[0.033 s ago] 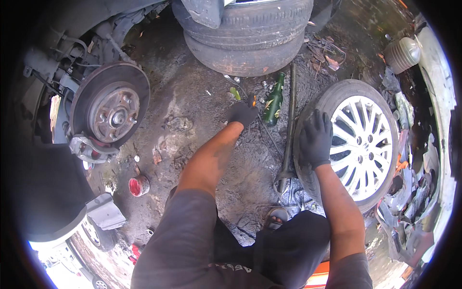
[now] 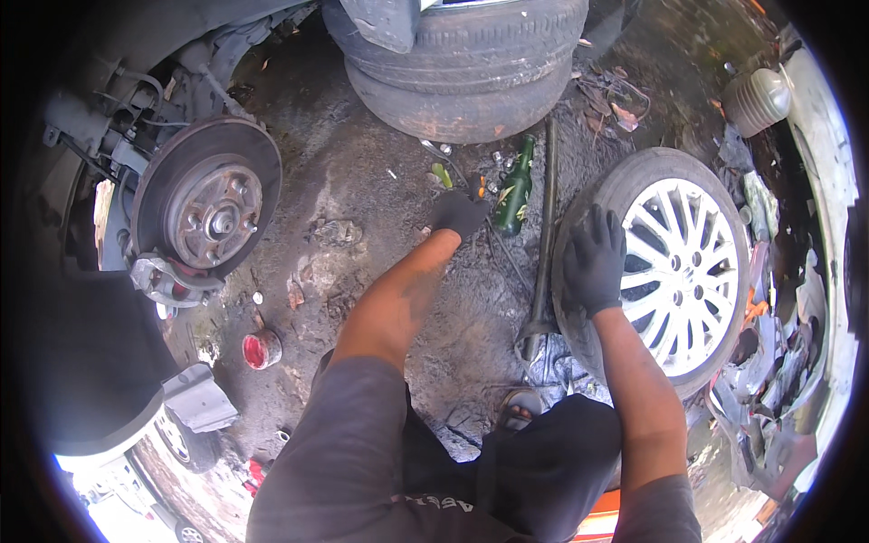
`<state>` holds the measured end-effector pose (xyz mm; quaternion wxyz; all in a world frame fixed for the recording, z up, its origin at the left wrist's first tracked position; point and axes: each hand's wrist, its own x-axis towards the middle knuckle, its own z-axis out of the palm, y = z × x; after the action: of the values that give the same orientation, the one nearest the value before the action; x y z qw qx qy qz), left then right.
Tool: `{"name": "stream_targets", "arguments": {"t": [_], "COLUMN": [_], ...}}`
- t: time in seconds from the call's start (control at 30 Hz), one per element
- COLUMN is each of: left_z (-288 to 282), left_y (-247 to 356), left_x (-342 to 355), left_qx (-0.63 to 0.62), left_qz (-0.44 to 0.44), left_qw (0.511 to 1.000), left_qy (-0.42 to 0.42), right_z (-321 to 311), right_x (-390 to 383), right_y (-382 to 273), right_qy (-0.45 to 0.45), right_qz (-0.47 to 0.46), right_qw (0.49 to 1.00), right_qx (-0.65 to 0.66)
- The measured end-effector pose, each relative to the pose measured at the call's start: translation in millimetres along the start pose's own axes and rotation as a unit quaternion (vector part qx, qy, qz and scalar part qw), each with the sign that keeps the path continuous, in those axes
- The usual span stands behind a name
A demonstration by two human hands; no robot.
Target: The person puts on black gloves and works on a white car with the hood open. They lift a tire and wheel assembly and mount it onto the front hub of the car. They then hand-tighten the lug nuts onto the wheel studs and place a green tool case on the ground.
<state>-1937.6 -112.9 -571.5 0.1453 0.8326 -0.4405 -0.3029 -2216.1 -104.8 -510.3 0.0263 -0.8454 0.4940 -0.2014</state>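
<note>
Two gloved hands are mine: the right hand (image 2: pixel 595 262) lies spread on the tyre of one white-spoked wheel (image 2: pixel 685 274) at my right, clamped on nothing; the left hand (image 2: pixel 460 214) is just beside one green bottle (image 2: pixel 513 195), an orange bit (image 2: pixel 482 186) at its fingertips, and I cannot tell whether those fingers are closed on it. I count two stacked tyres (image 2: pixel 466 86) ahead, one long metal bar (image 2: pixel 545 231) between bottle and wheel, one brake disc (image 2: pixel 160 204) to my left and one tin (image 2: pixel 262 350), red inside. Since the earlier frame, my left hand has shifted slightly rightward; my right hand stays put. The ground (image 2: pixel 362 167) is dark and grimy, and torn scrap (image 2: pixel 792 366) heaps beyond the wheel.
</note>
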Motion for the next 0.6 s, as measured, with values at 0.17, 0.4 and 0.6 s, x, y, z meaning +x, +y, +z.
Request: {"name": "stream_targets", "arguments": {"t": [0.17, 0.4, 0.6], "left_z": [22, 57, -1], "left_y": [34, 73, 49], "left_x": [-27, -28, -76], "left_qx": [-0.113, -0.16, -0.173], "left_qz": [0.022, 0.088, 0.297], "left_qw": [0.993, 0.982, 0.938], "left_qy": [-0.039, 0.039, 0.038], "right_z": [-4, -3, -2], "right_x": [0, 5, -1], "right_y": [5, -8, 0], "right_qy": [-0.005, 0.0, 0.021], "right_qz": [0.017, 0.003, -0.008], "right_qw": [1.0, 1.0, 1.0], "right_qx": [-0.017, -0.014, 0.014]}}
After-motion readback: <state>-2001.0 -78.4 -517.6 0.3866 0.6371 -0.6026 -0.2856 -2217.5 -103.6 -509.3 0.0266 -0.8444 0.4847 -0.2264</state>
